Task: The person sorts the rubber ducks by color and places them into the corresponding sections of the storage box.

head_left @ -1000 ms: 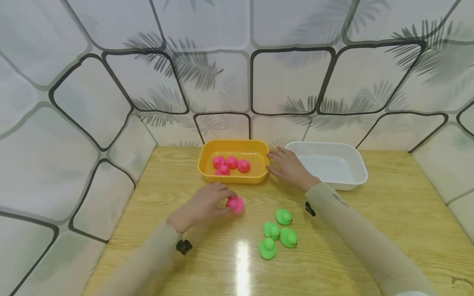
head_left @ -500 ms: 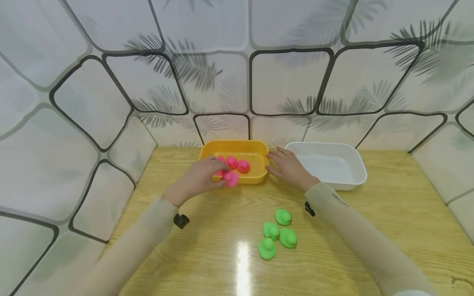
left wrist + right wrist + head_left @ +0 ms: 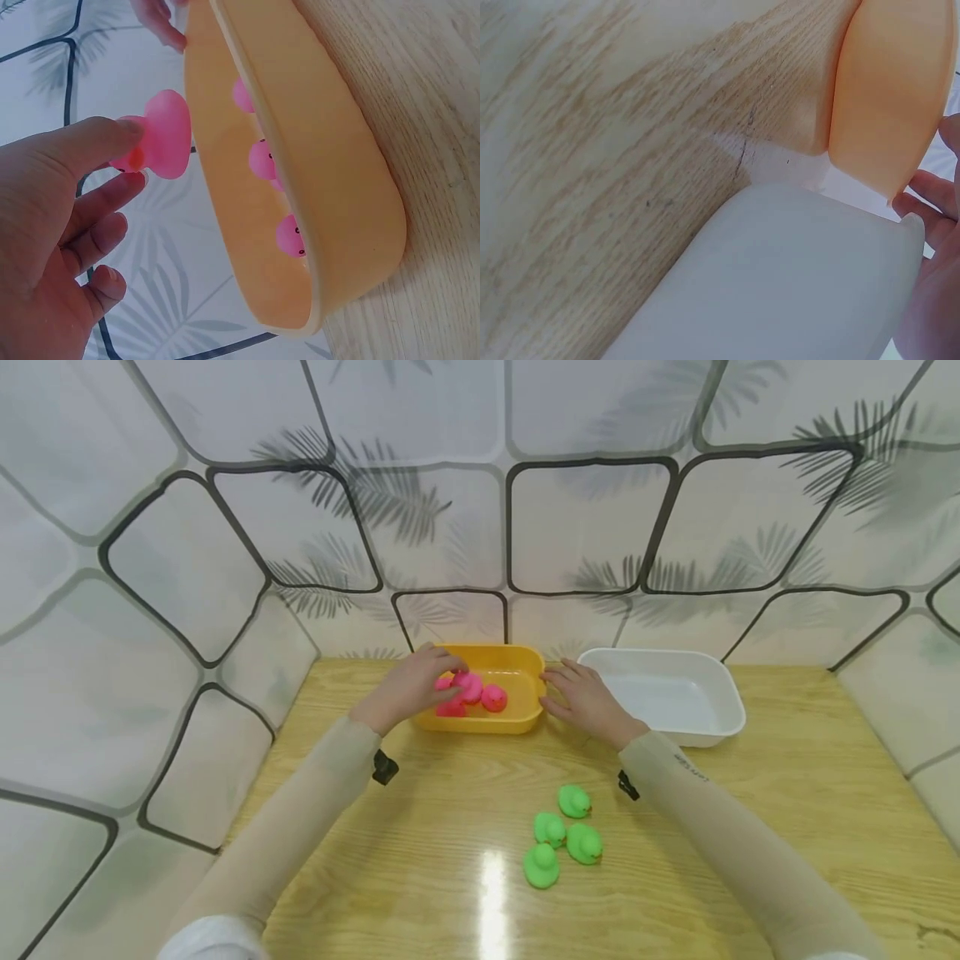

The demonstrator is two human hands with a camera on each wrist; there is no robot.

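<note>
My left hand (image 3: pixel 416 687) pinches a pink rubber duck (image 3: pixel 169 135) between thumb and forefinger, above the yellow tray (image 3: pixel 517 723). The left wrist view shows that duck raised over the tray's rim, its other fingers loosely bent. Inside the tray lie several more pink ducks (image 3: pixel 494 697), partly hidden by the hand in the head view. My right hand (image 3: pixel 588 700) rests its fingers against the tray's right end, fairly straight. In the right wrist view the fingertips (image 3: pixel 924 212) touch the yellow rim.
A white tray (image 3: pixel 667 693) stands to the right of the yellow one, just beyond my right hand. Several green rubber ducks (image 3: pixel 550 831) sit grouped on the wooden table (image 3: pixel 420 860) nearer me. A patterned wall (image 3: pixel 450 552) rises behind the trays.
My left hand has carried the pink duck from the table in front of the yellow tray, forward and up over it. The right hand has stayed at the tray's end.
</note>
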